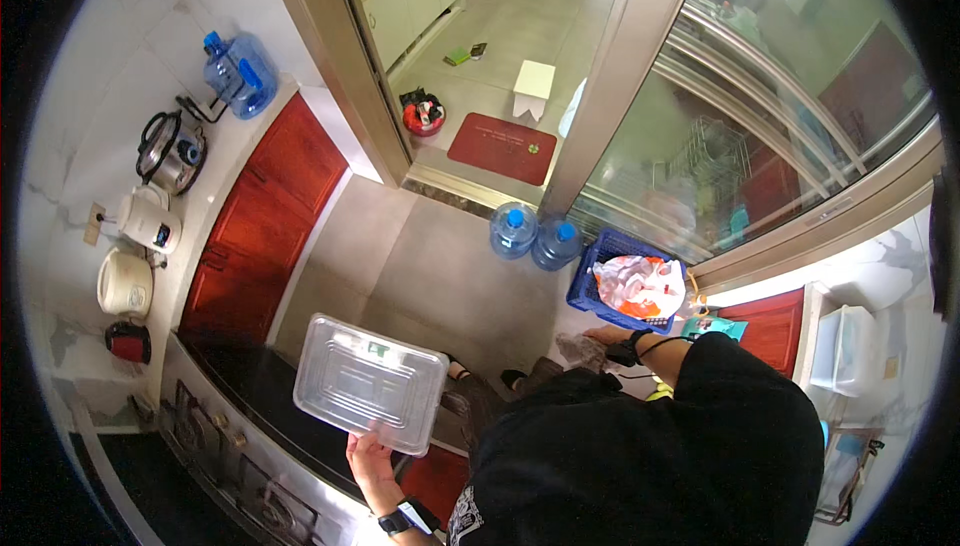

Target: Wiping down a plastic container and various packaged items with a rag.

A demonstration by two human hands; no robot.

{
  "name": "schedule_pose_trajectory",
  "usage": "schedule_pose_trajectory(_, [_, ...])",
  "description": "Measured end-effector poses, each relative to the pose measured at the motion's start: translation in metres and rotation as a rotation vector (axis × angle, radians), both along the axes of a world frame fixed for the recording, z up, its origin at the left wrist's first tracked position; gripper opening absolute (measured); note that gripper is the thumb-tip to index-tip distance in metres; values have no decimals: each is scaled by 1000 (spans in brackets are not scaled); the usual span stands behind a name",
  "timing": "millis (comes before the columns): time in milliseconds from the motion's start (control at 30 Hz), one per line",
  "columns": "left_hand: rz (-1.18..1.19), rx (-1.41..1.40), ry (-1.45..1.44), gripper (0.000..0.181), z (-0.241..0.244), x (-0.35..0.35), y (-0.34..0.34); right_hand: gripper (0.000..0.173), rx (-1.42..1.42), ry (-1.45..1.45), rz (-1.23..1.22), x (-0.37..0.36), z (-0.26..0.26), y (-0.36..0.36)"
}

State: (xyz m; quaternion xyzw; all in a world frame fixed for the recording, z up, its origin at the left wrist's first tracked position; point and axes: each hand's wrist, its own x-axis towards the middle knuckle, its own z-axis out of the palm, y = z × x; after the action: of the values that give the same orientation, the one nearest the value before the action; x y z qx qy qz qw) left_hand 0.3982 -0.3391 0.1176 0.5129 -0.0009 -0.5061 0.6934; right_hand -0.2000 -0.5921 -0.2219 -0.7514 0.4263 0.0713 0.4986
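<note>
A clear plastic container with a ridged rectangular face (371, 383) is gripped at its lower edge by my left hand (370, 460), out over the dark strip beside the stove. My right hand (609, 335) reaches out on the other side, touching or very near a crumpled, translucent greyish plastic bag (581, 351); whether the fingers are closed on it is unclear. Just beyond that hand stands a blue plastic basket (625, 317), with white and orange plastic bags (641, 283) in it. A teal package (712, 327) lies by my right forearm.
Two blue water jugs (514, 231) stand on the floor by the sliding glass door. The left counter (217, 171) carries another jug (241, 75), a pressure cooker (171, 152) and small appliances. A gas stove (240, 463) is at lower left. A red mat (502, 148) lies past the doorway.
</note>
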Motion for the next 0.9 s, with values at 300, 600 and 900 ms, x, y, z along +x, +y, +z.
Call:
schedule_pose_trajectory(300, [-160, 4, -97, 27, -30, 76, -104, 47, 135, -4, -184, 126, 102, -23])
schedule_pose_trajectory(600, [-544, 74, -29, 21, -21, 138, -270, 37, 529, -651, -879, 210, 131, -93])
schedule_pose_trajectory(900, [-725, 75, 80, 17, -56, 166, -465, 37, 655, -652, -831, 328, 309, -226])
